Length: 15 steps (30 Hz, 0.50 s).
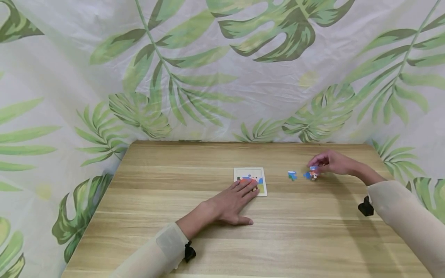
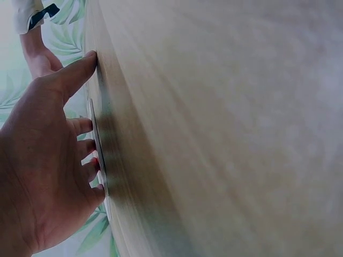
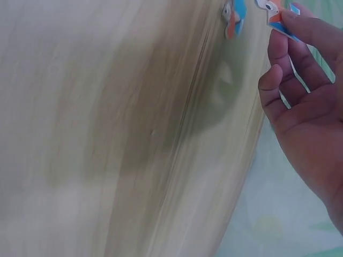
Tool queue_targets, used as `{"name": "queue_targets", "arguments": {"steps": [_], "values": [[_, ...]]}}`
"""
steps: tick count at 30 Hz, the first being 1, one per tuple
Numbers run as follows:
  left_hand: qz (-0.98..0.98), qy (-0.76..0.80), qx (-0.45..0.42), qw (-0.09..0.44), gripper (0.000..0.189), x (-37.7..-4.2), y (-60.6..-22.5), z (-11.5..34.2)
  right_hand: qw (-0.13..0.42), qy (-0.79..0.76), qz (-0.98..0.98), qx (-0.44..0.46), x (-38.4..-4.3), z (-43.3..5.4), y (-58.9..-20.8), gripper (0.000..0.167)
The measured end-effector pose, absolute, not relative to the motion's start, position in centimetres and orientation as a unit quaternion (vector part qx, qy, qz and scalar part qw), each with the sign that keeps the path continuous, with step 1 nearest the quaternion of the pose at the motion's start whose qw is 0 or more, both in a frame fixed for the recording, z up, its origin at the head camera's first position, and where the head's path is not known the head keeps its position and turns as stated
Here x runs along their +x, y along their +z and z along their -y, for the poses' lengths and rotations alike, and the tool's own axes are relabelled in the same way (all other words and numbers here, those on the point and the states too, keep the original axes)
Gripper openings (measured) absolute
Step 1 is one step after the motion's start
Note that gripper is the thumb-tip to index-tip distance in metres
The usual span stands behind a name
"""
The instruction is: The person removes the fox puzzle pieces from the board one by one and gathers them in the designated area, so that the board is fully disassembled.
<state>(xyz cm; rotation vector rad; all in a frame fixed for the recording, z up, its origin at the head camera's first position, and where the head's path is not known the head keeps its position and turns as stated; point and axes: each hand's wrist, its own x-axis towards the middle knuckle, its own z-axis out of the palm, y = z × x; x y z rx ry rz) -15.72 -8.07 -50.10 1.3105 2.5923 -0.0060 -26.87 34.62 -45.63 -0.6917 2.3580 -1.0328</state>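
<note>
My left hand (image 1: 236, 202) lies flat with its fingers spread over the lower part of a small white-framed jigsaw puzzle tray (image 1: 265, 190). Partly under those fingers, the picture in the tray shows blue, red and yellow. In the left wrist view the fingertips (image 2: 90, 170) press on the thin tray. At the right, my right hand (image 1: 335, 162) pinches a jigsaw piece (image 3: 274, 12) of blue, white and orange between thumb and fingers, above the table. Just below it lies another jigsaw piece (image 3: 234, 19), blue and orange with a white patch.
A blue and green jigsaw piece (image 1: 291, 175) lies between the tray and my right hand. The wooden table (image 1: 194, 162) ends at the back against a leaf-patterned cloth (image 1: 208, 96). Each wrist wears a small black camera.
</note>
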Motion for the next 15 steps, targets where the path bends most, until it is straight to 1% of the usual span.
{"name": "queue_targets", "arguments": {"steps": [15], "values": [[-0.888, -0.006, 0.445, 0.119, 0.098, -15.8, -50.1, 8.0, 0.229, -0.369, -0.868, -0.241, -26.2, -38.3, -46.5, 0.021]]}}
